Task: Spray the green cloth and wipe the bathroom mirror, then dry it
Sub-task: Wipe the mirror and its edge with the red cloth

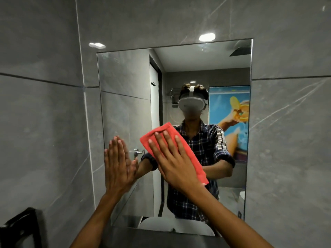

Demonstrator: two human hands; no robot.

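Observation:
The frameless bathroom mirror [125, 77] hangs on the grey tiled wall straight ahead. My right hand [172, 158] lies flat, fingers spread, pressing a folded red cloth [195, 161] against the lower middle of the glass. The cloth runs diagonally from upper left to lower right under my palm. My left hand [116, 165] rests flat and empty on the glass at the mirror's lower left edge, fingers together and pointing up. No green cloth or spray bottle is in view.
A white basin [157, 225] shows as a reflection below the mirror's bottom edge, above a dark counter [143, 238]. A black object [19, 228] stands at the lower left corner. Grey wall tiles [290, 131] flank the mirror on both sides.

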